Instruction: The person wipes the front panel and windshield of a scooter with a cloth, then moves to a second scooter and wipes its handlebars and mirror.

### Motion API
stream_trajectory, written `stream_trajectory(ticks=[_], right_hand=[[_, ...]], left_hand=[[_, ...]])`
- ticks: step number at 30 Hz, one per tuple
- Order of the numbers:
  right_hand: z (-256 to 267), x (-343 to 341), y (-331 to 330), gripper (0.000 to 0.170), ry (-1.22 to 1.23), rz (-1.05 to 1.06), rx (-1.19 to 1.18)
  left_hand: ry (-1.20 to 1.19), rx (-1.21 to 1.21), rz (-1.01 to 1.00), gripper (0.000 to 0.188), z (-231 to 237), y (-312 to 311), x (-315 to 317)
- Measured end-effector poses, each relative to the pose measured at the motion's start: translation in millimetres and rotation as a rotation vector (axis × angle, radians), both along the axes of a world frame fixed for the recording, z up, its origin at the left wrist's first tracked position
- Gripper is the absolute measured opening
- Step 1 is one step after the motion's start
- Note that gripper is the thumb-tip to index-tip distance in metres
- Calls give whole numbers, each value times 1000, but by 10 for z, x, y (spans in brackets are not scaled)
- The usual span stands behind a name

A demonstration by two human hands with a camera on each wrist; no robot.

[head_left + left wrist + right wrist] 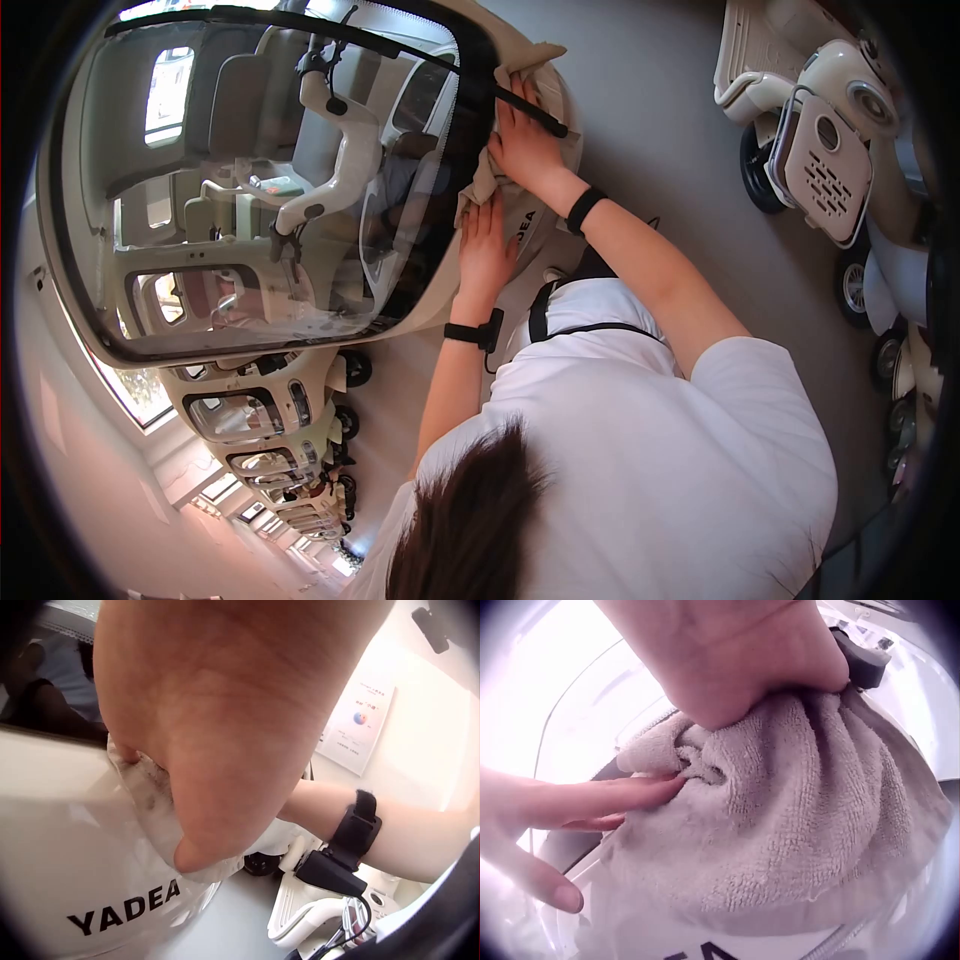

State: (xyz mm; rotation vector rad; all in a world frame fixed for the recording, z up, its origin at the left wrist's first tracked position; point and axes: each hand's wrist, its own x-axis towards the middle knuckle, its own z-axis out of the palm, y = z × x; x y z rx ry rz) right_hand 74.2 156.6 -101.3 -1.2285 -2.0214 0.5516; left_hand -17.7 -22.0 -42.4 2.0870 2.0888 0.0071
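A beige terry towel (780,825) lies bunched over the pale front panel (52,802) of a small vehicle, just below its windshield (300,180). My right hand (528,145) presses on the towel beside the black wiper arm (535,108), its fingers stretched forward in the head view. Folds spread out from under that palm in the right wrist view, where its fingertips are hidden. My left hand (485,250) reaches in from the left with straight fingers (622,796) touching the towel's edge, thumb held apart. Dark "YADEA" lettering (124,909) stands below the towel.
Behind the windshield are seats and a white handlebar column (345,150). More vehicles (235,415) stand in a row at the lower left. Cream scooters (825,150) line the right side across the grey floor (660,100). A poster (358,724) hangs on the wall.
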Motion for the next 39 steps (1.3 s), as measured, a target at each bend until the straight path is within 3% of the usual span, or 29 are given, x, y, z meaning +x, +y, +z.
stream_trajectory(ticks=[6, 8, 16, 20, 23, 26, 30, 33, 35, 39], right_hand=[[-59, 135, -307, 78, -107, 35, 20], [-102, 126, -341, 77, -141, 60, 7], [-135, -121, -125, 63, -274, -176, 166], [-192, -67, -87, 66, -259, -128, 210], [-191, 56, -106, 65, -208, -47, 211], [-122, 208, -94, 67, -33, 152, 17], [-129, 250, -247, 66, 57, 209, 142], [1, 177, -551, 64, 180, 311, 31], [200, 38, -733, 65, 299, 350, -142], [603, -316, -873, 64, 328, 347, -85]], left_hand=[[-5, -67, -6, 83, 26, -177, 17], [21, -3, -72, 72, 27, -201, 21], [-74, -22, -24, 77, -22, 34, -5], [-95, 73, -45, 76, -86, 66, 2], [-89, 105, -52, 80, -136, -53, -49], [-17, 150, -42, 81, -100, -195, -89], [35, 206, -31, 82, -116, -516, -304], [-73, 205, -11, 75, -19, -687, -468], [-4, 146, -45, 70, -5, -766, -599], [43, 325, -86, 57, 258, -882, -805]])
